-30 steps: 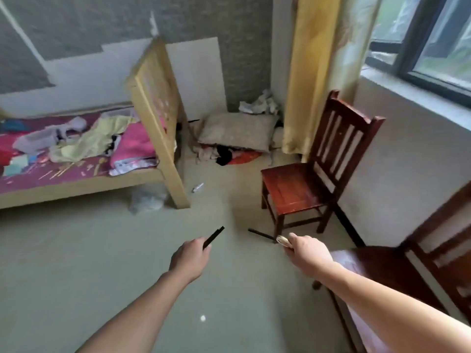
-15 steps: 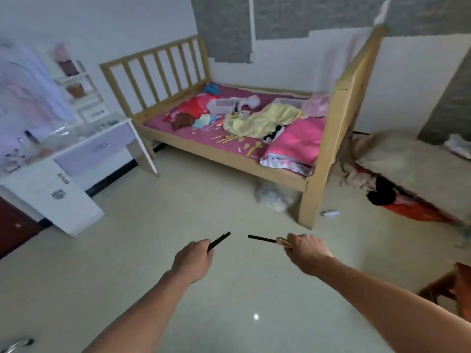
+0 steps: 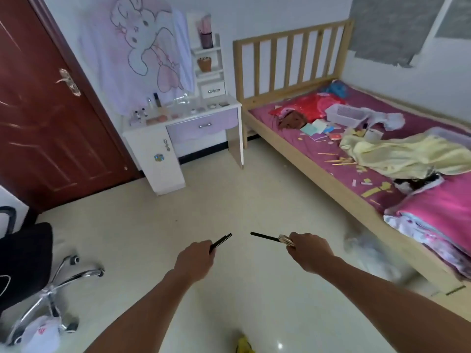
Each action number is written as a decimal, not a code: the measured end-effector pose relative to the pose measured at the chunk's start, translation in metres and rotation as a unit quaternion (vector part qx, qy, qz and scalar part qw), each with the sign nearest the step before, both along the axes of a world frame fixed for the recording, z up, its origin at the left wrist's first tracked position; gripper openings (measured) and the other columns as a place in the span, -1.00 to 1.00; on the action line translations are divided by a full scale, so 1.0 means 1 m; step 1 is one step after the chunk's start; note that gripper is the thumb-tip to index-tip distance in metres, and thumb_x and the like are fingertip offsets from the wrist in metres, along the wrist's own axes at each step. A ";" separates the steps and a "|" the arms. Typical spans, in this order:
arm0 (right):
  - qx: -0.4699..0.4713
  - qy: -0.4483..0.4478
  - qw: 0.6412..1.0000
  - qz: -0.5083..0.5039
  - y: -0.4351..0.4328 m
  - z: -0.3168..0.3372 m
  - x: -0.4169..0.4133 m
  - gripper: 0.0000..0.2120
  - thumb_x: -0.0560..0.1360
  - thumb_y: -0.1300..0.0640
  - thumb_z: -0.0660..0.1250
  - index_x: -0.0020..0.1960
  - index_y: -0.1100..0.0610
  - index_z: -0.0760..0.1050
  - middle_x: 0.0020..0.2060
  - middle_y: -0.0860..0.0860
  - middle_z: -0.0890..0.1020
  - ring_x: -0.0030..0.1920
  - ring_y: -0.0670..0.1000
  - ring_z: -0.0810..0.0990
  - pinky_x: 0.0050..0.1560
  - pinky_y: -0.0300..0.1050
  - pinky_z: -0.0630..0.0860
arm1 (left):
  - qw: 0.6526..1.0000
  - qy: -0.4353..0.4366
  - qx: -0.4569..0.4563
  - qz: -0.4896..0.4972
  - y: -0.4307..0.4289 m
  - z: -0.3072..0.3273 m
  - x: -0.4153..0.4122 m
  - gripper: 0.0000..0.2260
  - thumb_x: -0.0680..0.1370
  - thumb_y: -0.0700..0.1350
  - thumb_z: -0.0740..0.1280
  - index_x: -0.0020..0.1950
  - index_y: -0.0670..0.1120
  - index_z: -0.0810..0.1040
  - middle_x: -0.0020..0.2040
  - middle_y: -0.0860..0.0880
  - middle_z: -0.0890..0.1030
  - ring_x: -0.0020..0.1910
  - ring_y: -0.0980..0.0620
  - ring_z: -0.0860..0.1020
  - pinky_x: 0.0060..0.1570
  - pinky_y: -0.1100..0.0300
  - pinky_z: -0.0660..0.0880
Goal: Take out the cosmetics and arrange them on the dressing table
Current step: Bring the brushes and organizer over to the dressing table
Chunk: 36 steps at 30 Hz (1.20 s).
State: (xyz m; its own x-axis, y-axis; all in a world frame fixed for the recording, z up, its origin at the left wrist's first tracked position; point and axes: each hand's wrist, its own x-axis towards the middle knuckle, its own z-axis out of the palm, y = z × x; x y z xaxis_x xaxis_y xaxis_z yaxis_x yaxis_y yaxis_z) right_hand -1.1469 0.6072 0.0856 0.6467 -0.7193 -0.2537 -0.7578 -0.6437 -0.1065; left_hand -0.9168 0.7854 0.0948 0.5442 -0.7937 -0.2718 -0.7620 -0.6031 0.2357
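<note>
Above pale floor (image 3: pixel 229 200), both arms outstretched: left hand (image 3: pixel 195 262) grips a black pencil (image 3: pixel 221 242), right hand (image 3: pixel 309 252) a black brush (image 3: pixel 265 236)

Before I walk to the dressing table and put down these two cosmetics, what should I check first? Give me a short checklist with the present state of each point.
1. Left hand grips the black pencil firmly: ok.
2. Right hand grips the thin black stick, which has a gold part at the fingers: ok.
3. Dressing table in view, ahead and to the left: ok.
4. Floor path to it: ok; the office chair stands off to the left, the bed to the right.
5. Free spot on the tabletop: cannot tell; small bottles and other items stand there, blurred.
</note>
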 end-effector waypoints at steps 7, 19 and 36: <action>-0.011 -0.034 0.999 -0.006 -0.130 0.037 0.147 -0.75 0.63 -0.06 0.08 0.16 0.05 0.42 0.00 0.04 0.62 0.01 0.11 0.60 -0.15 -0.09 0.35 | 0.999 -0.003 -0.022 0.035 -0.128 0.040 0.151 -0.82 0.64 0.00 0.10 -0.13 0.00 0.37 -0.08 -0.05 0.58 -0.05 -0.10 0.55 -0.19 0.14 0.35; 0.021 -0.032 0.999 0.022 -0.363 -0.002 0.353 -0.77 0.61 -0.04 0.11 0.11 0.05 0.44 -0.03 0.01 0.61 -0.02 0.08 0.59 -0.14 -0.09 0.38 | 0.995 0.048 -0.029 0.086 -0.350 0.016 0.327 -0.81 0.63 0.00 0.11 -0.09 -0.02 0.44 -0.17 -0.02 0.54 -0.15 -0.07 0.52 -0.22 0.14 0.37; 0.076 -0.026 0.993 0.084 -0.619 -0.004 0.698 -0.83 0.58 -0.05 0.15 -0.09 0.03 0.33 -0.17 -0.03 0.49 -0.16 0.06 0.48 -0.16 -0.10 0.36 | 0.971 0.108 -0.039 0.208 -0.575 0.004 0.622 -0.79 0.61 -0.01 0.13 -0.19 -0.01 0.42 -0.25 0.03 0.49 -0.25 -0.01 0.47 -0.26 0.16 0.36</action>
